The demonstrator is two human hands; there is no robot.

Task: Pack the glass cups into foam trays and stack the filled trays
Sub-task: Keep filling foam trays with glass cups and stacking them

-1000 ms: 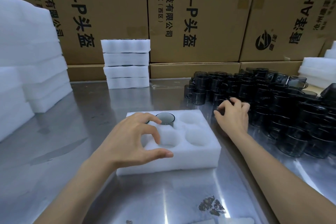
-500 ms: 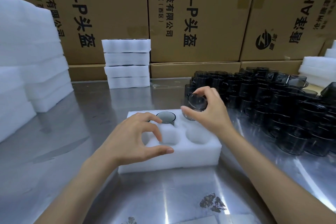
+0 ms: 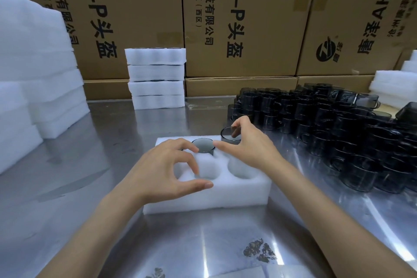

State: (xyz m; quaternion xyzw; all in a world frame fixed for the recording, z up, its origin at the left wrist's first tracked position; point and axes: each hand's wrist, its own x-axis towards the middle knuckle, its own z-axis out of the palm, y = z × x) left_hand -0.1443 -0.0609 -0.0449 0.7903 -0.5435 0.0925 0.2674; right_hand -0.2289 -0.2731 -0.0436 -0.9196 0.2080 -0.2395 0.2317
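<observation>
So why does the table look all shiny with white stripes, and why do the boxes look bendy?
Head view: the metal table mirrors the ceiling lights as bright streaks, strongest near the bottom edge; the wide-angle lens makes the cardboard boxes lean outward at the sides; the white foam stack on the left is washed out, so its layers blur together; the dark cups merge into one mass.

A brushed metal surface (image 3: 94, 187) is stretching across the whole view, catching bright streaks of overhead light near its front edge — the sheen is washing out the grain there. A dark smudge (image 3: 259, 250), perhaps worn finish or residue, is showing close to the front. Tall cardboard cartons (image 3: 248, 18) printed with black characters are standing as a wall along the back, and flatter cartons (image 3: 239, 86) are lying under them — closing off any sight of the room beyond.
</observation>
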